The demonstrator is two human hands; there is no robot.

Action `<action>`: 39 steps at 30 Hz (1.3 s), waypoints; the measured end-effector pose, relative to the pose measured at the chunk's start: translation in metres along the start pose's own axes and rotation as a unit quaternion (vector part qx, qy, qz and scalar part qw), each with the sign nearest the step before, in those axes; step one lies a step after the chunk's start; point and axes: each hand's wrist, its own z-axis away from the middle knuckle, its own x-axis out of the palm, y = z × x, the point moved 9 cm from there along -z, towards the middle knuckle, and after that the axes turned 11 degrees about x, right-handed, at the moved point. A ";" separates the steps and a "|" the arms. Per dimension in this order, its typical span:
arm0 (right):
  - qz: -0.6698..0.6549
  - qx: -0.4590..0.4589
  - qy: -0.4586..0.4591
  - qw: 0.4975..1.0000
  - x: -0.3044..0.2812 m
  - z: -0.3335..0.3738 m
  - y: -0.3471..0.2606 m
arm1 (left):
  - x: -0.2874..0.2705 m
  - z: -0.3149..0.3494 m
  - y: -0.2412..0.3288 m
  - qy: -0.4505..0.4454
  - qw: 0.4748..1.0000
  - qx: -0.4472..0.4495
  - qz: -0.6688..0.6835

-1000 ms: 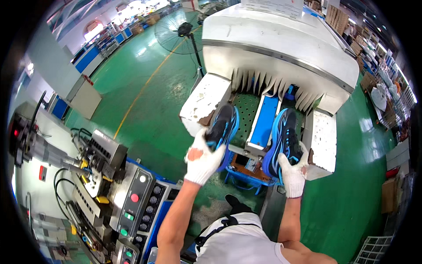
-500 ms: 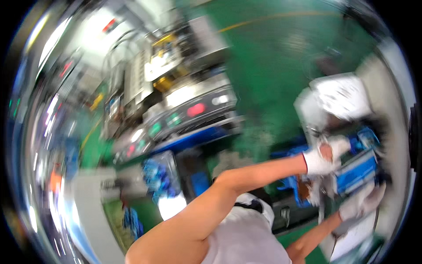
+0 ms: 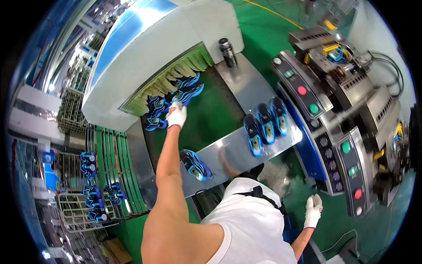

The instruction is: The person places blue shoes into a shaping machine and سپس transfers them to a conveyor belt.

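Note:
My left hand [image 3: 176,116], in a white glove, reaches to a group of dark shoes with bright blue soles in front of a green strip curtain [image 3: 162,83]. Its fingers meet the near end of one shoe [image 3: 190,94]; the back of the hand hides whether they grip it. More shoes [image 3: 157,105] stand just left of the hand. My right hand [image 3: 313,212], also gloved, hangs low beside my body, holding nothing, its fingers stretched out. On the metal ledge before me lie a single shoe [image 3: 195,165] and a row of three shoes [image 3: 266,124].
The curtain hangs in the opening of a large white machine [image 3: 193,26]. A dark flask [image 3: 227,53] stands on the metal ledge [image 3: 228,158]. At right is a machine with a button panel [image 3: 303,86]. Wire racks with shoes [image 3: 92,198] stand at left.
My view has swung from a bench with blue things at the right to the curtained machine. My left hand has gone from that bench to the shoes; my right hand now hangs by my side.

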 end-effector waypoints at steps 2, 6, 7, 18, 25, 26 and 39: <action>0.041 -0.001 0.019 0.999 0.023 -0.023 -0.005 | 0.015 -0.009 -0.064 -0.070 0.994 -0.066 0.042; 0.147 0.075 -0.013 0.986 0.063 -0.046 0.011 | 0.050 -0.058 -0.131 -0.097 0.988 -0.078 0.087; 0.157 0.091 0.000 0.983 0.066 -0.047 0.015 | 0.069 -0.072 -0.149 -0.093 0.987 -0.064 0.114; 0.206 0.254 -0.003 0.945 0.062 -0.038 0.049 | 0.166 -0.163 -0.106 -0.201 0.977 -0.050 0.051; 0.331 0.165 -0.012 0.929 0.151 -0.055 -0.110 | 0.168 -0.169 -0.038 -0.123 0.965 0.229 0.035; 0.351 0.117 -0.011 0.929 0.171 -0.049 -0.154 | 0.190 -0.165 -0.057 -0.164 0.949 0.253 0.088; 0.037 -0.074 -0.356 0.931 0.318 0.032 -0.321 | 0.108 -0.111 0.098 -0.141 0.917 0.086 0.362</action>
